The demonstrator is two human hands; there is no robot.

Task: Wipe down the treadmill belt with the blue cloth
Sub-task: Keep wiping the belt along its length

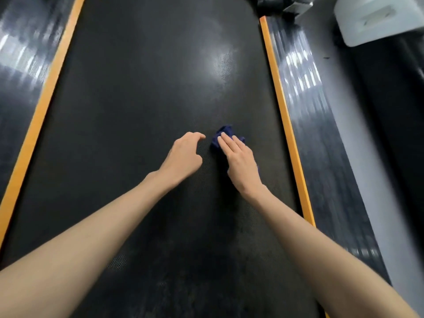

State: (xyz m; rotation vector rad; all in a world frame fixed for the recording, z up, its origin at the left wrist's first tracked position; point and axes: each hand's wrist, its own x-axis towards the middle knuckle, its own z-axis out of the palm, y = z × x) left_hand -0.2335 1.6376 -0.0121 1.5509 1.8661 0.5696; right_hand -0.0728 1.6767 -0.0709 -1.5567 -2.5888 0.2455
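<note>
The black treadmill belt (pixel 137 88) fills the middle of the view, with a bright glare patch toward its far right. A crumpled blue cloth (pixel 226 131) lies on the belt right of centre. My right hand (pixel 238 161) lies flat on the cloth with straight fingers pressing it down, and most of the cloth is hidden under the palm. My left hand (pixel 184 154) is just left of the cloth, over the belt, fingers loosely curled and holding nothing.
Orange strips (pixel 285 115) run along both sides of the belt, with a second orange strip (pixel 39 115) on the left. Shiny ribbed side rails (pixel 321 134) lie outside them. A grey machine housing (pixel 378 19) stands at the top right.
</note>
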